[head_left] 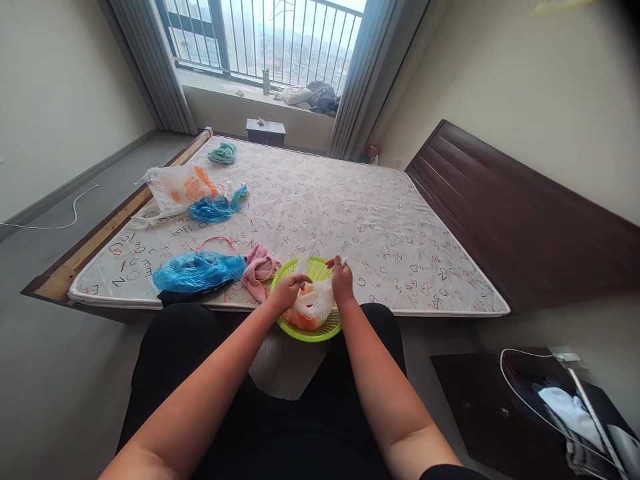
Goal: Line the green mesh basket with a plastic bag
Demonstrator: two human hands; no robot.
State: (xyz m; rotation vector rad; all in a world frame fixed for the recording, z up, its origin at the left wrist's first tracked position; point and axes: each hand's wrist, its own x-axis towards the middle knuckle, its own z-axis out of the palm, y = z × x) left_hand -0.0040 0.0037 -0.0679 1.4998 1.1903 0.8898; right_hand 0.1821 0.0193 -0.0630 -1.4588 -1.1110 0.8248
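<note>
A yellow-green plastic basket point(309, 337) sits between my knees at the mattress edge. Inside it lies a thin white plastic bag point(316, 308) with orange-red contents that I cannot make out. My left hand point(290, 292) is closed on one side of the bag's top, and a white handle sticks up beside it. My right hand point(342, 280) pinches the other side, with a bit of white plastic showing at its fingertips. The bag's top is stretched between the two hands.
On the mattress point(350, 200) lie a pink towel point(260, 270), a blue plastic bag point(200, 270), a second blue bag point(213, 208), a white-and-orange bag point(180, 187) and a teal cloth point(223, 153). A dark headboard point(500, 193) rises at right; a dark nightstand point(475, 400) stands lower right.
</note>
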